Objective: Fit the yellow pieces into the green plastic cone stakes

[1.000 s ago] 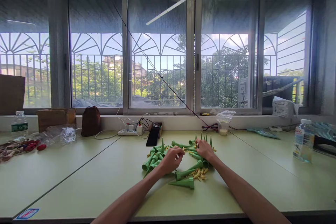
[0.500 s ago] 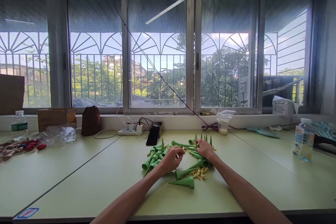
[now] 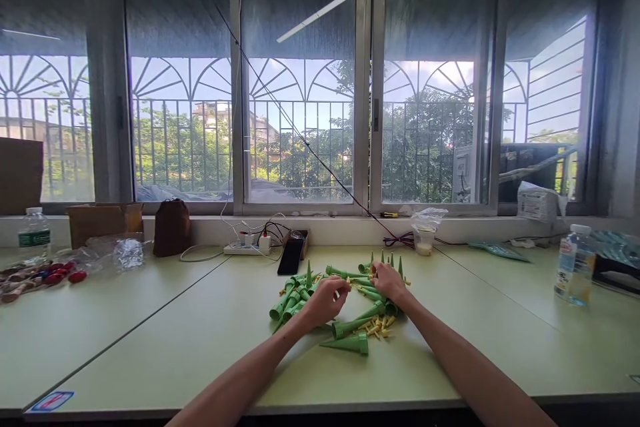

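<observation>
My left hand (image 3: 327, 300) is pinched around a small yellow piece (image 3: 349, 285), of which only the tip shows past the fingers. To its right, my right hand (image 3: 390, 280) has its fingers pressed together beside several upright green spikes (image 3: 401, 268); what they hold is mostly covered. Hollow green plastic cones (image 3: 287, 307) lie heaped left of my left hand. A single green cone (image 3: 353, 345) rests on its side nearest to me. Just behind it is a little pile of yellow pegs (image 3: 383, 327), partly against another green cone (image 3: 345, 328).
A black phone (image 3: 290, 259) and a white power strip (image 3: 247, 249) lie behind the cones. On the right stands a clear bottle (image 3: 575, 265). Red and wooden pieces (image 3: 45, 273), a crinkled plastic bag (image 3: 129, 252) and a brown pouch (image 3: 172, 227) occupy the left.
The view has shifted very slightly. Both hands keep nearly the same pose and place, and the cones and pegs lie as before.
</observation>
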{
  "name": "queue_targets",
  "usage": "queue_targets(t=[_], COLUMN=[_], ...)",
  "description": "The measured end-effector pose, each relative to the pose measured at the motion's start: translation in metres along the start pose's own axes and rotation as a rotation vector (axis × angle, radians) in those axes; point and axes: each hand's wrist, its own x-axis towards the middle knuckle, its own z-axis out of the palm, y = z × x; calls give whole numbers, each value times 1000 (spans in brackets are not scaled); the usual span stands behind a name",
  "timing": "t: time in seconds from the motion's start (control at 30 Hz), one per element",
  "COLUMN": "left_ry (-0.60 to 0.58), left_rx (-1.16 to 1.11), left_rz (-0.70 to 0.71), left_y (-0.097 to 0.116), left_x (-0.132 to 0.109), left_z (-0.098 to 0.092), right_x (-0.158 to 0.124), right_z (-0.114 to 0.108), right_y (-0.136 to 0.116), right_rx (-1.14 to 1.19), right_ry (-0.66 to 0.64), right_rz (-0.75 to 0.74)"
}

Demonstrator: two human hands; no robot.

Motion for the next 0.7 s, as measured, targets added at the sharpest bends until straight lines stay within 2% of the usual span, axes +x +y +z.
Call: queue_targets(t=[0.3, 0.7], left_ry=[0, -6], left_rx=[-10, -11], left_rz=[3, 2], left_y=[1, -2], left_x=[0, -1], left_z=[0, 1], right_x=[0, -5], right_z=[0, -4], right_y=[1, -6], right_rx=[-10, -16], right_ry=[-22, 8], right_rz=[33, 6])
